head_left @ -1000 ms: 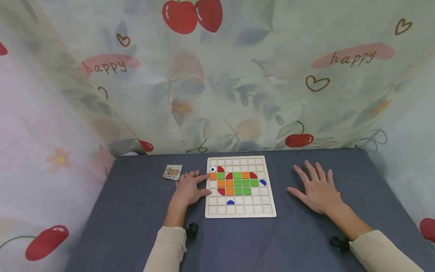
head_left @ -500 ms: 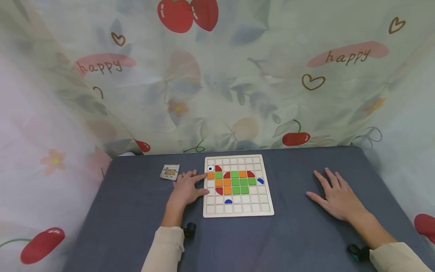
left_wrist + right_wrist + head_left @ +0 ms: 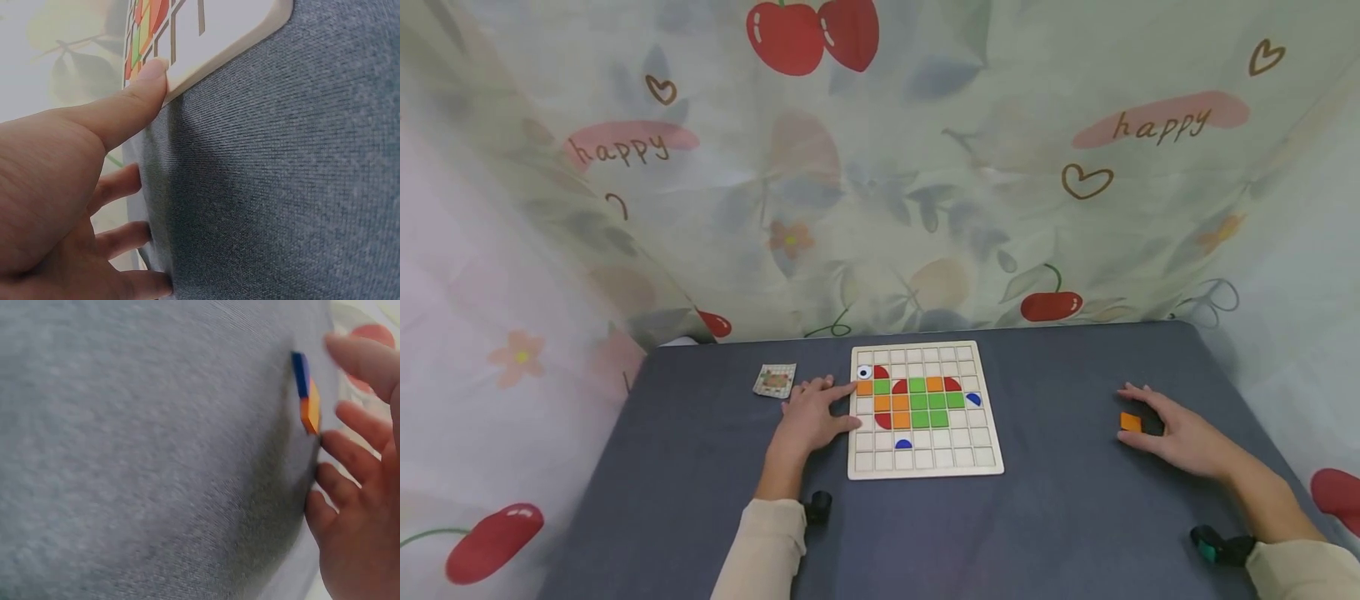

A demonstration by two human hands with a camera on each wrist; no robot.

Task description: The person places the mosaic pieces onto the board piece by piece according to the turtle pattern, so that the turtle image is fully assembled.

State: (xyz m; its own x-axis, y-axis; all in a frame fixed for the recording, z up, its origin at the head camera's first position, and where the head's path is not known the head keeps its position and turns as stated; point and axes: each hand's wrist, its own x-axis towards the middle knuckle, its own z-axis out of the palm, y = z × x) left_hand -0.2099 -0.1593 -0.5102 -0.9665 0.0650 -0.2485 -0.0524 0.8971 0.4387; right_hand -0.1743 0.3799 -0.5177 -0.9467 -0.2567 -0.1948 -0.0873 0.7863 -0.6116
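A cream grid board (image 3: 926, 466) lies on the dark cloth, bearing orange, green, red and blue pieces and a round eye piece (image 3: 865, 372). My left hand (image 3: 808, 421) is at the board's left side; its thumb rests on the rim, as the left wrist view also shows, and the index fingertip touches the edge higher up. Over on the right, my right hand (image 3: 1187, 433) is spread around an orange tile (image 3: 1131, 422), which shows between thumb and fingers. In the right wrist view a blue piece (image 3: 300, 374) sits beside that tile, with the fingers curving near both.
A small printed card (image 3: 774, 381) lies left of the board, just beyond the left fingertips. The dark table cloth (image 3: 925, 533) reaches back to a patterned curtain (image 3: 880, 208). A black wrist camera (image 3: 1221, 546) is strapped at the right cuff.
My right hand has moved further right, then turned sideways with its fingers around the orange tile, which now shows. The left hand stays at the board. The head view has shifted slightly.
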